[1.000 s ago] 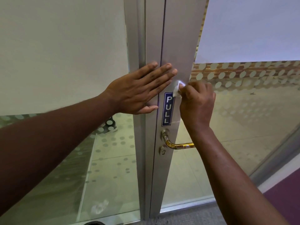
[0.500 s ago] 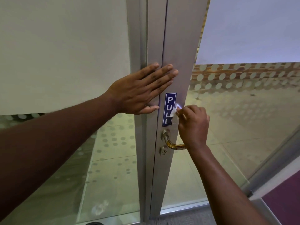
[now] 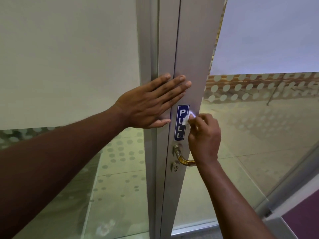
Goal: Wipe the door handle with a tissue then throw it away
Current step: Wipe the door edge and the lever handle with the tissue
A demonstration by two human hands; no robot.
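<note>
Tissue (image 3: 187, 119): small white wad, pinched in right hand (image 3: 203, 135) fingertips, pressed vs the blue PULL sticker (image 3: 180, 123) on the door stile (image 3: 189, 49). It's above the handle, not on it. Door handle (image 3: 183, 156): brass lever just below the sticker; its outer end is hidden behind the right wrist, so can't tell if the wrist touches it. Keyhole (image 3: 175, 168) right under the lever base.

Left hand (image 3: 150, 104): flat, fingers spread, holding nothing, palm braced across frame and stile.

Risks, my read:
1. Wad is tiny, only 1 corner shows. Dragging over the sticker edge or lever base could snag/tear it, or it slips out of the pinch.
2. Wiping stays on the sticker and the lever gets skipped, so the task isn't met.
3. Bare fingers touch the lever, not the tissue, bc so little paper sticks out.
4. Pressing down on the lever may unlatch the door; left-hand push then swings it.

No bin in view.
</note>
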